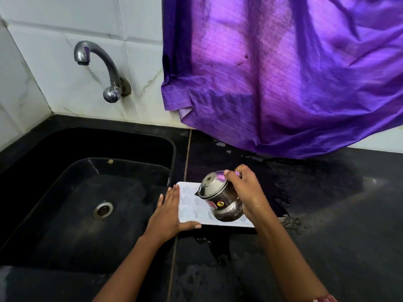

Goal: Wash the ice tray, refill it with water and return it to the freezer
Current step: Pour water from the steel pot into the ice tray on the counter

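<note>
White tiles (54, 51), purple curtain (283, 73)

Ice tray (192, 205) on counter (327, 236) right of sink (65, 192), tilted pot (220, 197) above it.

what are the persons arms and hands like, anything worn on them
Both forearms are bare, no sleeves in view. The left hand shows no ring or band. The right hand has none visible either; a red-and-white patterned bit of fabric or bangle sits at the frame's bottom edge.
</note>
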Demonstrator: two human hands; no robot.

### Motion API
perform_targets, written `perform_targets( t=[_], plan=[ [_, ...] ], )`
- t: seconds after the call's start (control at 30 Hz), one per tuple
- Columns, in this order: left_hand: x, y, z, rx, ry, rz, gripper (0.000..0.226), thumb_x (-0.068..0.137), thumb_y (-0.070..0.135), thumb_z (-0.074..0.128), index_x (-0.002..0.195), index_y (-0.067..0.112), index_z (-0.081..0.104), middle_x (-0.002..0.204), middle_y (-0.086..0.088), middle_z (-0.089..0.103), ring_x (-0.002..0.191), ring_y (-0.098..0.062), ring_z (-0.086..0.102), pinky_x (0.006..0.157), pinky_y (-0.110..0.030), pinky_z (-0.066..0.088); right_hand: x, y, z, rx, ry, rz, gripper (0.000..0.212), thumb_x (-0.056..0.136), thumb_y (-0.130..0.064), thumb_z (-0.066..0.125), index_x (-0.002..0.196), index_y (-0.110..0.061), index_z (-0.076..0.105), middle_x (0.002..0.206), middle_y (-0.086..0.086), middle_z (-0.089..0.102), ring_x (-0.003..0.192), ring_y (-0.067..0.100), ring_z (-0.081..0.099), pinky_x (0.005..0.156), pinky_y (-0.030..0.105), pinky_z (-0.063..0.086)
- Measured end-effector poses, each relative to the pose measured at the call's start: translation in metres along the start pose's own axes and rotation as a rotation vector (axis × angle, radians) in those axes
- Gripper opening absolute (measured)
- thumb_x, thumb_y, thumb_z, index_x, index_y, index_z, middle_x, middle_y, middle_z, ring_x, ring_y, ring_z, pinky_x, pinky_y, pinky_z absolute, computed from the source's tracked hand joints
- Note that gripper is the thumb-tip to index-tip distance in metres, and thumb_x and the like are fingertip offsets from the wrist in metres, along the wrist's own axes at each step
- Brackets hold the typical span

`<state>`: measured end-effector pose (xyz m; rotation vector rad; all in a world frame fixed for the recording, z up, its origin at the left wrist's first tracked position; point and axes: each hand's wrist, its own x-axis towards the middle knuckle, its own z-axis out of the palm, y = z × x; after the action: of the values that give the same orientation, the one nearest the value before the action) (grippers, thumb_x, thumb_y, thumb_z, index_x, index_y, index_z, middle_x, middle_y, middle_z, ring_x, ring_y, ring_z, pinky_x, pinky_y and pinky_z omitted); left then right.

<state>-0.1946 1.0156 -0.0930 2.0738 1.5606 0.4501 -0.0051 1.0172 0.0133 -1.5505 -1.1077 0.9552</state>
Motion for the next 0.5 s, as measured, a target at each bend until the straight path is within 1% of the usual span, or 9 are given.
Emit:
perform_targets(
  t=[0.13, 0.2, 0.23, 0.3, 0.4, 0.5],
  plan=[
    [0.002, -0.001, 0.000, 0.008, -0.012, -0.003, 0.151, 0.036, 0.098, 0.034, 0.149, 0.008, -0.012, 0.160, -0.002, -0.007, 0.146, -0.013, -0.011, 0.116, -0.031, -0.011, -0.006, 0.006, -0.015, 0.010, 0.032, 0.025, 0.033, 0.086, -0.017, 0.059, 0.064, -0.019, 0.034, 0.065, -0.002, 0.039, 0.062, 0.012, 0.035, 0.058, 0.030, 0.032],
    [0.002, -0.004, 0.002, -0.006, -0.005, 0.000, 0.153, 0.032, 0.102, 0.025, 0.149, 0.009, -0.012, 0.160, -0.002, -0.007, 0.146, -0.013, -0.011, 0.116, -0.031, -0.011, -0.009, 0.009, -0.023, 0.021, 0.051, 0.041, 0.033, 0.086, -0.018, 0.059, 0.064, -0.019, 0.034, 0.067, 0.000, 0.040, 0.065, 0.015, 0.037, 0.061, 0.033, 0.033],
    [0.003, -0.005, 0.002, -0.011, -0.003, 0.005, 0.154, 0.032, 0.102, 0.024, 0.149, 0.009, -0.012, 0.160, -0.002, -0.007, 0.146, -0.013, -0.011, 0.116, -0.031, -0.011, -0.011, 0.010, -0.028, 0.029, 0.064, 0.044, 0.033, 0.086, -0.017, 0.059, 0.064, -0.019, 0.034, 0.068, 0.000, 0.040, 0.066, 0.016, 0.037, 0.062, 0.034, 0.032],
    [0.003, -0.006, 0.003, -0.018, 0.003, 0.017, 0.150, 0.037, 0.100, 0.033, 0.149, 0.010, -0.010, 0.160, -0.002, -0.005, 0.146, -0.013, -0.010, 0.117, -0.032, -0.010, -0.015, 0.013, -0.036, 0.036, 0.093, 0.042, 0.034, 0.086, -0.017, 0.059, 0.064, -0.019, 0.034, 0.068, 0.001, 0.040, 0.067, 0.017, 0.036, 0.063, 0.034, 0.032],
    [0.003, -0.006, 0.003, -0.022, 0.007, 0.027, 0.136, 0.052, 0.086, 0.051, 0.150, 0.013, -0.009, 0.160, -0.001, -0.004, 0.146, -0.014, -0.009, 0.117, -0.034, -0.009, -0.019, 0.017, -0.051, 0.032, 0.141, 0.035, 0.034, 0.086, -0.016, 0.059, 0.064, -0.019, 0.033, 0.068, 0.001, 0.039, 0.067, 0.016, 0.035, 0.062, 0.033, 0.031],
    [0.004, -0.006, 0.003, -0.035, 0.007, 0.034, 0.129, 0.057, 0.076, 0.059, 0.151, 0.016, -0.007, 0.160, 0.001, -0.003, 0.146, -0.014, -0.007, 0.117, -0.035, -0.009, -0.022, 0.021, -0.065, 0.042, 0.191, 0.033, 0.034, 0.087, -0.015, 0.059, 0.064, -0.019, 0.033, 0.065, 0.001, 0.037, 0.064, 0.015, 0.034, 0.059, 0.032, 0.030]
  ],
)
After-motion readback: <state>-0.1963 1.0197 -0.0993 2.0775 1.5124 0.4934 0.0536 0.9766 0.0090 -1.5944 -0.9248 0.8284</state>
